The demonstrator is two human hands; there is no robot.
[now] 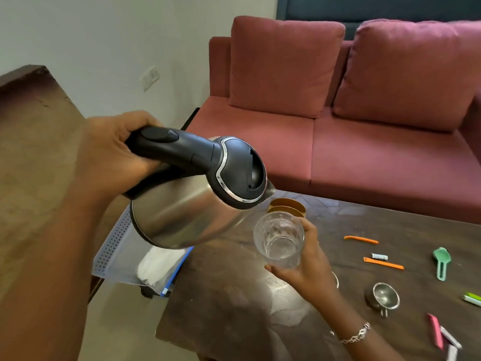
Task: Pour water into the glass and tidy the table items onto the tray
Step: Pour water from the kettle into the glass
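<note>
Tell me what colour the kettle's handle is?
Black. The handle, gripped by the left hand, joins a shiny silver kettle; the head view shows it plainly.

We list: kettle [187,212] left of glass [279,241]; tray [112,248] left of bench [234,308]; strainer [385,299] on bench, right of glass; sofa [364,152] behind bench.

Left hand [112,155] gripping kettle [192,207] handle, right hand [311,269] holding glass [279,238]

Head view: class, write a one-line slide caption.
Left hand tilts the steel kettle toward the clear glass held by the right hand.
</note>
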